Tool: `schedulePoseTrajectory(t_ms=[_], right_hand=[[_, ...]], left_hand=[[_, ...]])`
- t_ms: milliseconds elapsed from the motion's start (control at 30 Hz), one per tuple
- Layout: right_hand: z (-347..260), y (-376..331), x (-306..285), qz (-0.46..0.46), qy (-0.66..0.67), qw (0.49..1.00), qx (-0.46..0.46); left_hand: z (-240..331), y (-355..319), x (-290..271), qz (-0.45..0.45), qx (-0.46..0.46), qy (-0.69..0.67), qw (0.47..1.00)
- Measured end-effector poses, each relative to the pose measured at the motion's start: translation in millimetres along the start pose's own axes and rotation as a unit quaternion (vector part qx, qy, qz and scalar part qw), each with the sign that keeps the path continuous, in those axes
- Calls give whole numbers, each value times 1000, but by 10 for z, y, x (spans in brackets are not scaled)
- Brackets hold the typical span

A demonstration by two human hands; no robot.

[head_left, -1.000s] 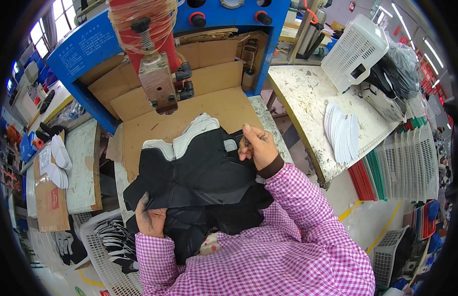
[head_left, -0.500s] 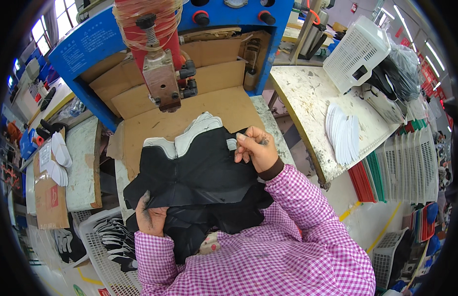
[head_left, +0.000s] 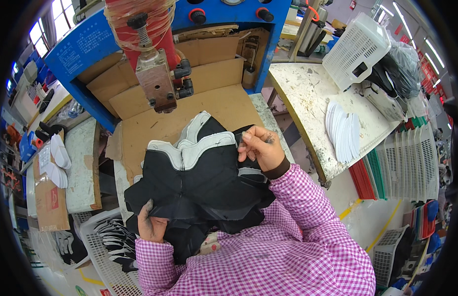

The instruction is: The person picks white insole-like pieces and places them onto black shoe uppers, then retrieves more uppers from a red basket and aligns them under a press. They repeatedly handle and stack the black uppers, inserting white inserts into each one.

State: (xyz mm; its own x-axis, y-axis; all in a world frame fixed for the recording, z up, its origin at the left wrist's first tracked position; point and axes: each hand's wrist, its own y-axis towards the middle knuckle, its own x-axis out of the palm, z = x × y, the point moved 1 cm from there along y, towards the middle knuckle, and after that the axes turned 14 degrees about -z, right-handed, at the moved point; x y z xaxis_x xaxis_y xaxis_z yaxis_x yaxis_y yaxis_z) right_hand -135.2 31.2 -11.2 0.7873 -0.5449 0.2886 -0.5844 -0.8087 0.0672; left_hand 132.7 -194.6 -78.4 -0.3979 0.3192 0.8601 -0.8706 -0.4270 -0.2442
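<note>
A stack of black fabric shoe-upper pieces [head_left: 189, 190] lies across my lap and the front of the machine's bed, its curved far edges banded in white. My left hand [head_left: 152, 224] grips the near left edge, thumb on top and the other fingers hidden below. At the far right corner, my right hand [head_left: 262, 150] pinches the black edge of the upper piece between thumb and fingers. Below that hand a white-edged layer shows. Beyond the stack, a metal press head [head_left: 157, 89] hangs from a red arm, apart from the fabric.
The blue machine frame [head_left: 83, 52] surrounds a bed lined with cardboard [head_left: 209, 103]. To the right, a worn table [head_left: 298, 93] bears white curved pieces [head_left: 341, 133] and a white basket [head_left: 355, 52]. At lower left stands a crate [head_left: 98, 246] of black-and-white pieces.
The top black piece has shifted, baring a wider white band along its far edge and more white-edged layers behind and at the right. Both hands keep nearly the same places.
</note>
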Motion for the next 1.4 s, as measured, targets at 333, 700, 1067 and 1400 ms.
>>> schedulePoseTrajectory(t_ms=[333, 700, 1067, 1400], right_hand=[[42, 23, -34, 37, 71, 997, 3], [-51, -84, -84, 20, -6, 1000, -5], [-28, -17, -96, 25, 101, 994, 9], [-23, -27, -68, 9, 69, 997, -31]], left_hand=[[34, -24, 88, -31, 31, -28, 999], [404, -124, 60, -56, 106, -15, 993], [303, 24, 151, -58, 73, -82, 992], [148, -162, 258, -42, -26, 86, 995]])
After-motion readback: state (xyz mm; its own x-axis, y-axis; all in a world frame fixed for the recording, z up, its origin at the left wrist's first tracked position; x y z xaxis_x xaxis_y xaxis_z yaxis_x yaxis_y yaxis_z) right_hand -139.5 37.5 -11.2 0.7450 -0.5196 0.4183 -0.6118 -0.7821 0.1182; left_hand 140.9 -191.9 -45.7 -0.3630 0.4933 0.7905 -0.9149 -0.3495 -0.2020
